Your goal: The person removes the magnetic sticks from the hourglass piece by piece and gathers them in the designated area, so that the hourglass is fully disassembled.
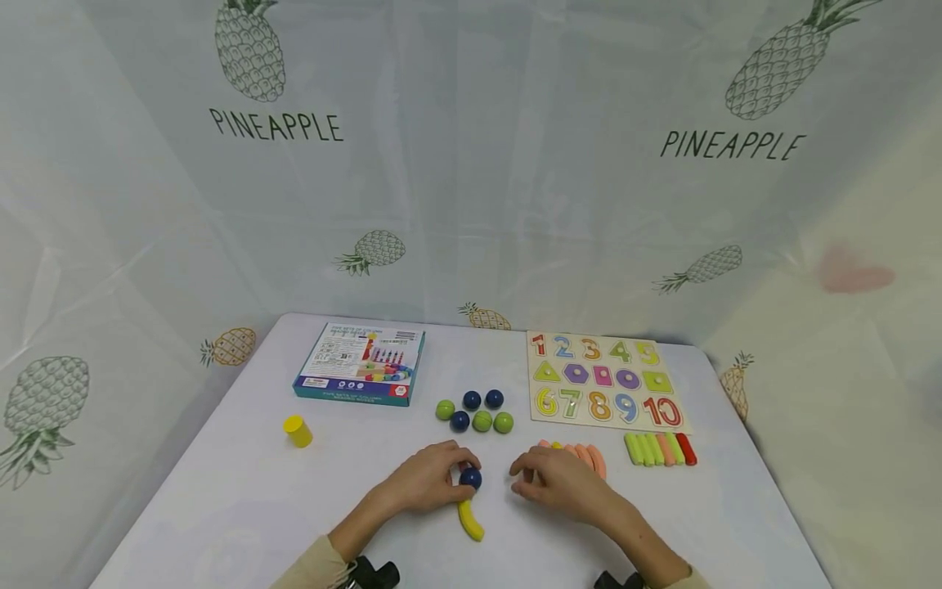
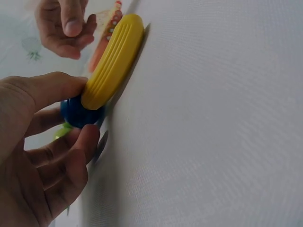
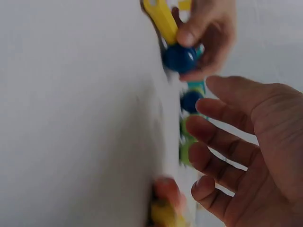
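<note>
In the head view my left hand [image 1: 425, 478] holds a dark blue ball [image 1: 471, 478] low over the white table, thumb on its near side and fingers on the far side. Right below the ball lies a yellow curved piece [image 1: 470, 522], its upper end at the left thumb tip; the left wrist view shows grooves along this yellow piece [image 2: 115, 61]. My right hand [image 1: 562, 484] hovers to the right with loosely bent fingers and nothing in them. Beside it, partly covered by that hand, lie several orange curved pieces [image 1: 598, 462].
Beyond the hands sit several green balls [image 1: 482, 421] and blue balls [image 1: 472, 400]. A boxed toy set [image 1: 361, 364] lies back left, with a yellow cylinder [image 1: 298, 431] nearer. At back right is a number board [image 1: 603, 380], with a row of coloured sticks [image 1: 660, 450] in front.
</note>
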`<move>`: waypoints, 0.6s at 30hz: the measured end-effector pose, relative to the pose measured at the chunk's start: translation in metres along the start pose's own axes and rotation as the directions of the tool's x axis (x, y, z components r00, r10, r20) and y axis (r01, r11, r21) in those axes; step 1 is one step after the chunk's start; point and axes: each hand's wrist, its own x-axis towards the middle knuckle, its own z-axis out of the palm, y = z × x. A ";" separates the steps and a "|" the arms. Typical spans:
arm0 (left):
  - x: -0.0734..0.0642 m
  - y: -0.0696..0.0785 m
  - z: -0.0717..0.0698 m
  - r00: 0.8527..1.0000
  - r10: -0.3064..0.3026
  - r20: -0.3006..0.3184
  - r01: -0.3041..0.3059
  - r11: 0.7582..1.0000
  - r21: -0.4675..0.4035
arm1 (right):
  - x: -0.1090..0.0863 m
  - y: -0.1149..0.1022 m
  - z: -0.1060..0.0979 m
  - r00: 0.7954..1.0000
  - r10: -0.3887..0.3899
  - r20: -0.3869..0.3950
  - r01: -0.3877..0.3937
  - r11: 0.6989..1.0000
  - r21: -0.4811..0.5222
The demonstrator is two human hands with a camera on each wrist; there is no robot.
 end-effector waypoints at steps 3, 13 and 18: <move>0.000 0.000 0.001 0.999 -0.013 -0.037 0.013 1.000 0.012 | 0.005 -0.009 0.012 0.994 -0.070 0.087 0.068 0.997 0.028; 0.001 0.003 0.003 0.992 -0.069 -0.103 0.064 0.997 -0.046 | 0.017 -0.028 0.033 0.988 -0.141 0.057 0.147 0.981 -0.129; 0.001 0.003 0.003 0.992 -0.084 -0.092 0.079 0.995 -0.059 | 0.020 -0.030 0.035 0.992 -0.122 0.024 0.125 0.976 -0.181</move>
